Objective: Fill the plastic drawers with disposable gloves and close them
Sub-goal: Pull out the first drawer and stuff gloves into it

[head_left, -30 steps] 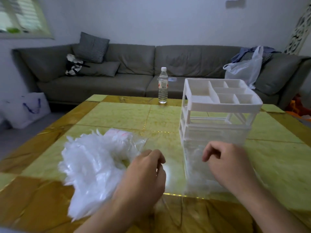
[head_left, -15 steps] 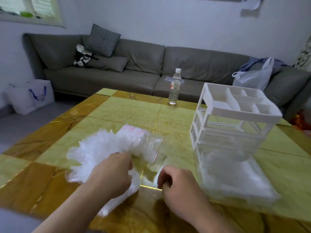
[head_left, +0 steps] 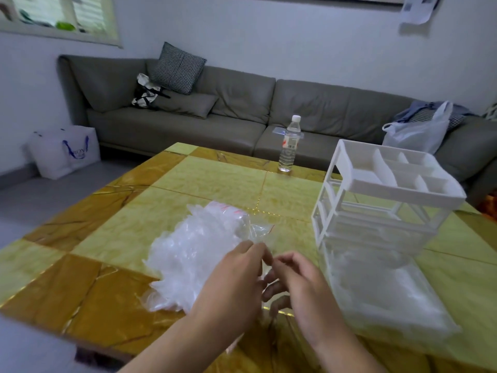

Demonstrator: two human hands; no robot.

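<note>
Both hands, left (head_left: 236,278) & right (head_left: 301,286), pinch thin film by the gloves (head_left: 193,259) just left of them. Likely light, limp, slippery; grab bunched, not by one edge.

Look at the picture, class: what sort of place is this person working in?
Most likely a home living room. A long grey sofa with a checked cushion runs along the wall, and the person works at a glossy yellow-and-amber tiled coffee table in front of it, with a clear plastic water bottle on it.

Crumpled clear gloves (head_left: 193,254) heaped on table, white drawer unit (head_left: 382,211) right, bottom drawer (head_left: 390,297) open, glove-filled
</note>
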